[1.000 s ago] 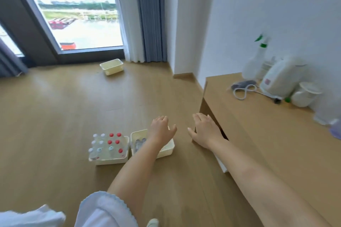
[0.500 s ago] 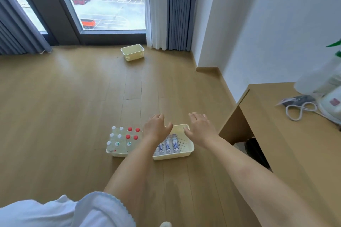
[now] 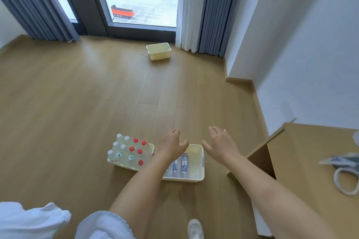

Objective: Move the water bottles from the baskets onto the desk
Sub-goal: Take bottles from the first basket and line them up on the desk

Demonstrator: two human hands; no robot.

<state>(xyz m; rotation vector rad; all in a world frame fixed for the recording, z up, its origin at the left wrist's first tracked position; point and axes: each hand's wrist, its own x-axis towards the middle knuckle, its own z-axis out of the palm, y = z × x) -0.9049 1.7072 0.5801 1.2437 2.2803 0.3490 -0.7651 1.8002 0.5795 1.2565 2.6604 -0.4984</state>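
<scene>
**Both hands spread above the baskets, bottles not yet lifted**

Take the right-hand basket (image 3: 196,163) on the floor as your landmark. It is cream, perforated, and holds a few water bottles with blue labels (image 3: 183,164) lying flat along its left half; its right half is bare. Your left hand (image 3: 171,146) hovers over its far-left corner, palm down, fingers loosely spread and holding nothing. Your right hand (image 3: 221,144) hovers by its far-right corner, fingers also wide and empty. From this view you cannot tell whether either hand touches the rim.

Just left of that basket, touching or nearly so, sits a second basket (image 3: 118,163) packed with upright bottles (image 3: 128,150), some with white caps, some red, two with green-marked tops.

To the right of the landmark basket stands the desk (image 3: 303,161), well above floor level, with a white looped cord (image 3: 343,180) and a blurred grey item on it. Far beyond the landmark basket, near the window curtains, a third cream basket (image 3: 159,51) rests on the floor. Near its front edge, a white shoe (image 3: 195,229) shows at the frame's bottom.
</scene>
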